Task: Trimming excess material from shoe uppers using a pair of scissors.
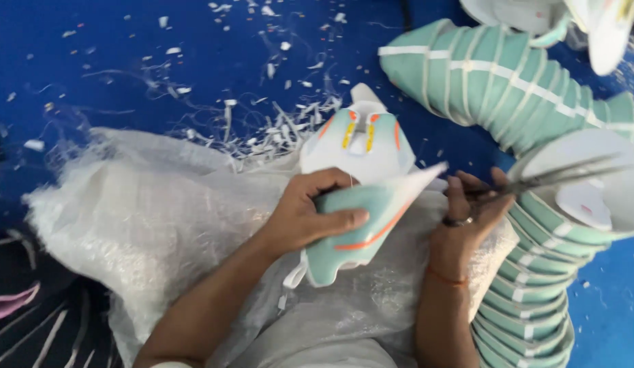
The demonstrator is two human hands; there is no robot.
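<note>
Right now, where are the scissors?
In the head view, the scissors are at the right, held in the right hand, blades pointing right over the curved stack of green shoe pieces, beside the green-and-white shoe upper in the left hand.

The shoe upper [358, 232] I grip feels like smooth, matt mint synthetic. My scissors [548, 178] are dull grey metal. Under my arms lies a coarse, translucent woven plastic sack [146, 218].

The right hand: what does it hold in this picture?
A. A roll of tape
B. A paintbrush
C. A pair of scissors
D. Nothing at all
C: the right hand grips a pair of scissors, blades pointing away to the right, while the left hand holds a mint-green and white shoe piece.
</note>
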